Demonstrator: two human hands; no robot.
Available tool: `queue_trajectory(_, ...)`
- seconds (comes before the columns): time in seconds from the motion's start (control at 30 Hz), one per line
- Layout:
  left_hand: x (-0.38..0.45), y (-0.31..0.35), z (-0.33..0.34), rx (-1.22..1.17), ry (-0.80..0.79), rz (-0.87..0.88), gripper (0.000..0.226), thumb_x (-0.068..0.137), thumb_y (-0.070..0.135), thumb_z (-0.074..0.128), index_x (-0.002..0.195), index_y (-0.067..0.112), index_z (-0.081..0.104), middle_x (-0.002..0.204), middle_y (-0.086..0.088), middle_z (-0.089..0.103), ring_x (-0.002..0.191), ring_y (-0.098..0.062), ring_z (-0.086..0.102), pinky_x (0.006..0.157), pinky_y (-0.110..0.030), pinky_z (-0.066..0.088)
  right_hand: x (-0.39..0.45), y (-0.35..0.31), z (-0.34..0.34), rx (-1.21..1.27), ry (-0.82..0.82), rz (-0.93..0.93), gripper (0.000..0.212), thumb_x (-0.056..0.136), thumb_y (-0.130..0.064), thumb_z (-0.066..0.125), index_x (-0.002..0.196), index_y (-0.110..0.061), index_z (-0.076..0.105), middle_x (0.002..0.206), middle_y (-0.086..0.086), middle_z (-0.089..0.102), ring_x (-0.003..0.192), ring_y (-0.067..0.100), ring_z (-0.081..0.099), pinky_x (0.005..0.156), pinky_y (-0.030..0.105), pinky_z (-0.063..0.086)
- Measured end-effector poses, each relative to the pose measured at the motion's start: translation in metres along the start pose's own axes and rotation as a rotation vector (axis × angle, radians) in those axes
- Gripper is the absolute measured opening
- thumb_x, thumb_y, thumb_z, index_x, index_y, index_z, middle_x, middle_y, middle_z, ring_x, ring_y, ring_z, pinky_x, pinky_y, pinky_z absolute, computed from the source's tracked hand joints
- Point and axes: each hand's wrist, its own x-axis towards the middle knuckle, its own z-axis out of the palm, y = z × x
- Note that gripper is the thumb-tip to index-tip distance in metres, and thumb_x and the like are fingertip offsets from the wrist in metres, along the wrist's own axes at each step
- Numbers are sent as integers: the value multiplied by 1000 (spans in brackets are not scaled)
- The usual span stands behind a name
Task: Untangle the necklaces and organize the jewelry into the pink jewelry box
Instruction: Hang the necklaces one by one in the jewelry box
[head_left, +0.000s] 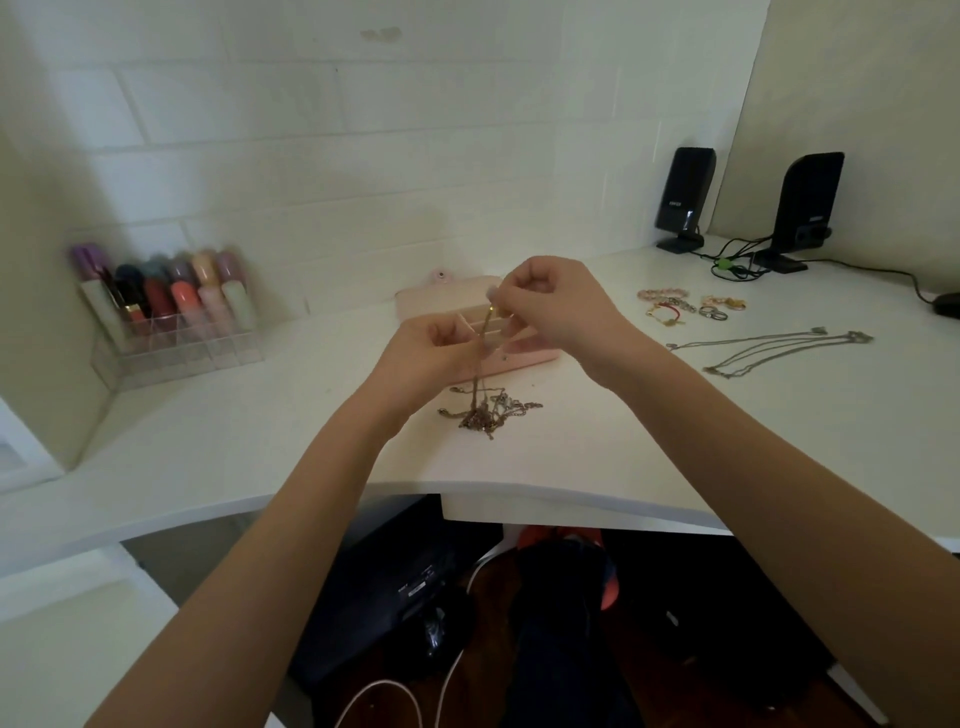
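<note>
Left hand (434, 345): raised over the surface, fingers curled in, grip pinched on the chain strands at a lower point than the right.
Right hand (550, 306): higher and a little farther back, fingertips closed on the top of the same strands near a small gold piece.
Chains (480, 358): a thin bundle hangs taut from the two hands, straight down to the tangle.
Tangle (485, 413): a knotted heap of gold and silver chain on the surface, near the front edge, just in front of the box — several loose ends splay out to left and right.
Box (524, 356): pink, lying open behind the hands and partly hidden by them; lid flap with a round snap laid back toward the wall, pale compartments showing between the fingers. What they hold cannot be told.
Laid-out necklaces (769, 351): thin silver chains stretched in long loops on the surface to the right, well apart from the tangle.
Bracelets and rings (685, 306): a small cluster behind those necklaces — beaded, red and gold pieces close together.
Organizer (171, 322): clear, on the left by the wall, filled with upright lipsticks.
Speakers (748, 208): two black ones at the right rear, cables trailing.
Surface (260, 415): white, curved front edge.
</note>
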Motion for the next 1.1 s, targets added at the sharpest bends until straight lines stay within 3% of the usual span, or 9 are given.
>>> queue_trajectory(0.1, -1, -2, -1, 33, 21, -19, 27, 78, 25, 75, 94, 9, 61, 88, 4, 60, 69, 3, 57, 56, -8, 43, 5, -3, -4, -19, -134, 44, 28, 88, -31, 66, 72, -9, 60, 61, 0, 58, 50, 6, 57, 55, 23, 55)
queue_trajectory(0.2, 0, 0, -4, -51, 37, -58, 37, 72, 34, 76, 103, 25, 58, 106, 9, 61, 95, -3, 59, 76, -19, 45, 9, -4, -7, -119, -238, 79, 27, 90, -34, 62, 77, -9, 62, 61, -4, 59, 50, 4, 55, 53, 20, 52)
queue_trajectory(0.27, -1, 5, -6, -106, 45, -33, 20, 77, 35, 73, 92, 22, 68, 90, 11, 70, 85, 2, 63, 79, -22, 45, 10, -5, -6, -168, -243, 84, 20, 90, -28, 63, 84, -9, 65, 68, -1, 60, 51, 4, 55, 52, 19, 51)
queue_trajectory(0.37, -2, 9, -6, -66, 116, 66, 9, 81, 29, 70, 76, 22, 71, 67, 16, 68, 65, 8, 60, 62, -8, 42, 10, -8, -5, -176, -226, 102, 22, 91, -29, 61, 77, -12, 63, 69, 1, 57, 52, 6, 53, 48, 17, 48)
queue_trajectory(0.57, -2, 10, -7, -91, 77, 68, 5, 81, 18, 71, 77, 17, 71, 68, 10, 70, 67, 3, 64, 64, -10, 45, 8, -10, -8, -122, -326, 238, 30, 91, -36, 60, 72, -13, 60, 65, 0, 48, 53, 9, 44, 46, 19, 38)
queue_trajectory(0.77, -1, 9, -6, -142, 152, 32, 11, 84, 3, 59, 81, 14, 58, 66, 4, 73, 67, -7, 68, 65, -17, 50, 13, -9, -12, 172, -515, 460, 37, 92, -48, 51, 69, -19, 52, 67, -4, 46, 53, 6, 39, 42, 15, 31)
queue_trajectory(0.9, -3, 12, -10, -329, 168, 22, 10, 88, 2, 59, 95, 8, 55, 70, -2, 73, 65, -14, 70, 65, -26, 57, 14, -5, -16, 31, -442, 360, 41, 90, -45, 55, 57, -23, 46, 65, -5, 52, 57, 9, 43, 48, 19, 31)
queue_trajectory(1.03, -4, 16, -6, -27, 235, 132, 6, 91, 10, 57, 94, 9, 61, 65, -2, 66, 45, -9, 57, 49, -26, 52, 15, -6, -19, -107, -418, 241, 48, 86, -54, 57, 54, -22, 39, 50, -3, 39, 48, 12, 31, 45, 24, 19)
queue_trajectory(1.1, -2, 17, -4, 152, 308, 192, 10, 91, 17, 55, 86, 14, 63, 59, 2, 62, 45, -8, 56, 52, -32, 55, 14, -8, -18, -245, -430, 197, 50, 85, -58, 57, 53, -24, 37, 47, -5, 34, 44, 11, 28, 47, 26, 20)
